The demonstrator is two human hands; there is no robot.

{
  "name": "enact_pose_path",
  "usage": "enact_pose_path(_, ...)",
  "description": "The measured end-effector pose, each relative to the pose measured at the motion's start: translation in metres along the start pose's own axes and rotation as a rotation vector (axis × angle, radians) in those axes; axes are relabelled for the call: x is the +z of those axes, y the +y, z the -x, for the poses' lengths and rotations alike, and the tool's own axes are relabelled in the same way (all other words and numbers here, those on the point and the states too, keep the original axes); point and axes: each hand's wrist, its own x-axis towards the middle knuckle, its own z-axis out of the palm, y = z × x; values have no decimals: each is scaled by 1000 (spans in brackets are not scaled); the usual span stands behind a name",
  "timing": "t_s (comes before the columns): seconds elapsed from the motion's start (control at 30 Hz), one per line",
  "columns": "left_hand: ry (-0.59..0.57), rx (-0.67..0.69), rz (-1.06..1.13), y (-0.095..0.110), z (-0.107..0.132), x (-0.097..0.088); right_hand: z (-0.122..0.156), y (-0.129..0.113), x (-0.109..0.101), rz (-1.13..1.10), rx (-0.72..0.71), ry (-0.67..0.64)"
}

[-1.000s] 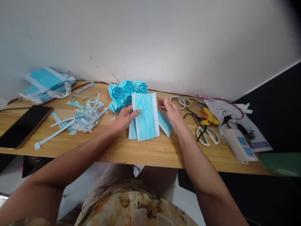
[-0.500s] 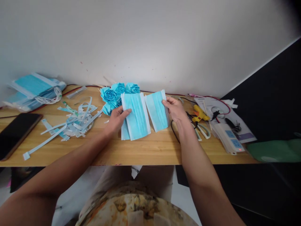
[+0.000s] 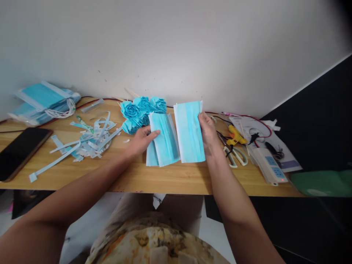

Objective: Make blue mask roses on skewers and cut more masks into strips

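Masks point(image 3: 164, 141) Fanned Above the Table point(image 3: 178, 181)

Scraps point(image 3: 92, 142) lay tangled at left, near blue flowers point(image 3: 140, 110). The left hand point(image 3: 142, 140) pinched a fanned set of masks, thumb on the front one, which was sky blue, pleated lengthwise, with a white band down its left side. Another mask jutted out behind it at lower left; a paler edge showed at right. Just beside, a right-hand mask point(image 3: 189, 134) stood nearly upright, looking flatter, with a white left border and a paler blue strip. The right hand point(image 3: 208, 129) gripped its right edge. Farther right lay a glue gun point(image 3: 235, 135).
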Motion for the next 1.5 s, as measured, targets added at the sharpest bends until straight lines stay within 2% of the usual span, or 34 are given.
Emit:
enact_pose_path(0.17, -37, 18, -147, 1, -2, -2, 13, 12, 25, -67, 66, -170)
enact_pose_path(0.37, -107, 51, -81, 3, -2, -1, 7, 28, 25, 93, 27, -279)
enact_pose_path(0.47, -83, 25, -93, 4, -1, -1, -2, 28, 13, 265, -38, -157)
enact_pose_path(0.6, -53, 8, -72, 6, 1, -1, -20, 20, -16, 404, -144, 172)
enact_pose_path(0.67, -31, 8, -30, 7, 2, -1, -29, 16, -33, 429, -184, 296)
enact_pose_path(0.73, 7, -1, 34, 9, 3, 0, -33, 11, -45, 427, -204, 331)
enact_pose_path(0.83, 58, -22, 124, 11, 3, 0, -33, 6, -51, 364, -191, 232)
enact_pose_path(0.97, 105, -17, 174, 13, 2, 0, -28, 9, -44, 379, -156, 114)
enact_pose_path(1.03, 133, -5, 192, 14, 2, 0, -28, 18, -40, 533, -131, 40)
enact_pose_path(1.13, 163, 4, 218, 15, 2, 1, -29, 35, -38, 929, -132, -133)
enact_pose_path(1.23, 148, 14, 218, 15, 3, 1, -28, 42, -35, 1173, -255, -230)
enact_pose_path(1.33, 112, 40, 206, 13, 4, 1, -23, 34, -25, 1039, -373, -140)
enact_pose_path(1.4, 95, 51, 192, 12, 4, 2, -17, 27, -14, 811, -302, -178)
enact_pose_path(1.5, 71, 34, 167, 12, 5, 3, -5, 22, 4, 550, -93, -351)
